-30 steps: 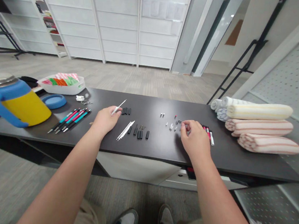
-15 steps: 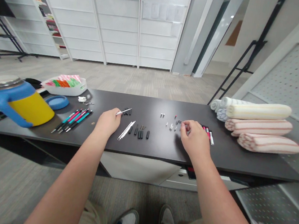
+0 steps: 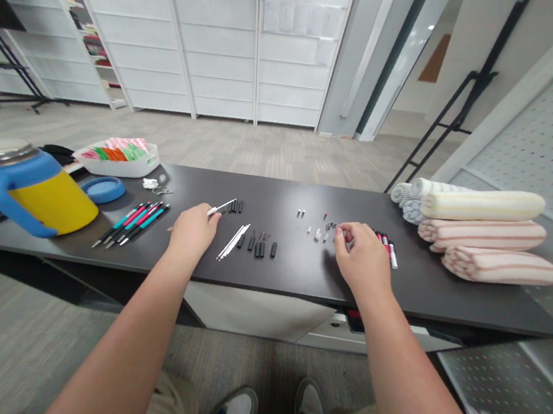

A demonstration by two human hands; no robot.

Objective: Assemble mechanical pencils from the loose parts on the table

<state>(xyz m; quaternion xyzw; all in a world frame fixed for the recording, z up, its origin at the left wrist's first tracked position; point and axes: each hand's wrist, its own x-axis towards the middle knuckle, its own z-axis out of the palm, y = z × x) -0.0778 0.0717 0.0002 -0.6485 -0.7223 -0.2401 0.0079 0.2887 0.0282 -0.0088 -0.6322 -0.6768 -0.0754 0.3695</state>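
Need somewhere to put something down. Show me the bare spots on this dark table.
Bare: the dark tabletop strip between the black sleeves and small metal parts, and the patch between the red and white pens and rolled striped towels. Crowded: the left end around the yellow-and-blue jug.
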